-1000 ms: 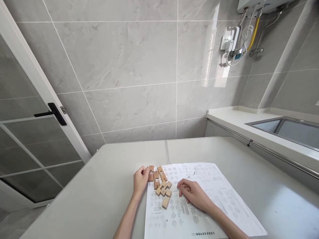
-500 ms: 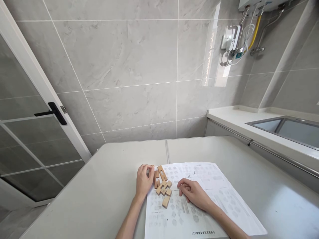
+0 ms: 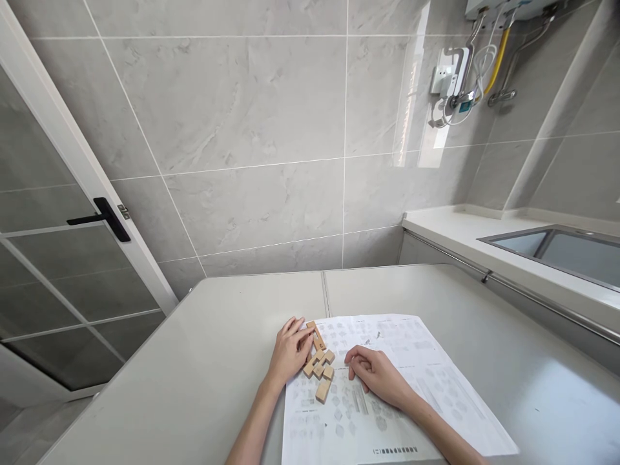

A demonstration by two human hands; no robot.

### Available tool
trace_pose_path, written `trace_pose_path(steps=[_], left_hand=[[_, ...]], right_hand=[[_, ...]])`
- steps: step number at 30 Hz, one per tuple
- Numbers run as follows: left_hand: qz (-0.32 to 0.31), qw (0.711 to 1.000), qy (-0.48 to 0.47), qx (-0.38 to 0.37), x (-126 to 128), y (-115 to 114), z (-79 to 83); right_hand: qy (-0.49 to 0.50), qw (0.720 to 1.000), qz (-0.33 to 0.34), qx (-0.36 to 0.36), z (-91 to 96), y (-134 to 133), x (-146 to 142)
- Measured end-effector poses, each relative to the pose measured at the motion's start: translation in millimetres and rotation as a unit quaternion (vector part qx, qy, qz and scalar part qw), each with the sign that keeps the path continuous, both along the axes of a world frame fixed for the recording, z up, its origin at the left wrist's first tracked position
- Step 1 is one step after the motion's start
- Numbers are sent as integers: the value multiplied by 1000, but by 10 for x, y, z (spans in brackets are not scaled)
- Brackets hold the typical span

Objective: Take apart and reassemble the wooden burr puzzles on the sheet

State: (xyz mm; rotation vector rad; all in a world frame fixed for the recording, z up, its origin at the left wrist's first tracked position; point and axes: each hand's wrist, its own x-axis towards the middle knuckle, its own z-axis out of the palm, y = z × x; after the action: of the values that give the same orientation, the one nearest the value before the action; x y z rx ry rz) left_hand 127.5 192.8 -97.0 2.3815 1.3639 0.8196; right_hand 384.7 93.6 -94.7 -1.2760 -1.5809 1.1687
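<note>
Several notched wooden puzzle pieces [image 3: 321,369] lie in a loose cluster at the left end of a printed instruction sheet [image 3: 402,387] on a grey table [image 3: 203,381]. My left hand [image 3: 289,351] lies over the left side of the cluster, fingers stretched forward and covering two of the pieces; whether it grips one is hidden. My right hand [image 3: 375,373] rests on the sheet just right of the cluster, fingers curled loosely, nothing visible in them.
A tiled wall stands behind the table. A glass door with a black handle [image 3: 104,218] is at the left. A white counter with a steel sink [image 3: 557,252] runs along the right, with pipes and a wall socket [image 3: 448,74] above.
My left hand slid right from the table's bare surface onto the wooden pieces and now covers two that were visible before. My right hand has stayed in place.
</note>
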Motion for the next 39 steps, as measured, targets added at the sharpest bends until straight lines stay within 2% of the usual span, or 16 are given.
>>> trace_pose_path(steps=[11, 18, 24, 30, 39], left_hand=[[9, 1000, -8, -2, -19, 19, -19], [-31, 999, 0, -14, -20, 17, -44], [5, 999, -19, -27, -11, 17, -59], [41, 999, -35, -4, -17, 20, -83], [-2, 1000, -29, -11, -24, 28, -28]], right_hand=[[-3, 1000, -1, 2, 38, -15, -8], [-7, 1000, -2, 1, 25, -4, -8], [-10, 1000, -2, -1, 29, -5, -4], [-5, 1000, 2, -4, 36, -17, 1], [-8, 1000, 0, -4, 33, -16, 4]])
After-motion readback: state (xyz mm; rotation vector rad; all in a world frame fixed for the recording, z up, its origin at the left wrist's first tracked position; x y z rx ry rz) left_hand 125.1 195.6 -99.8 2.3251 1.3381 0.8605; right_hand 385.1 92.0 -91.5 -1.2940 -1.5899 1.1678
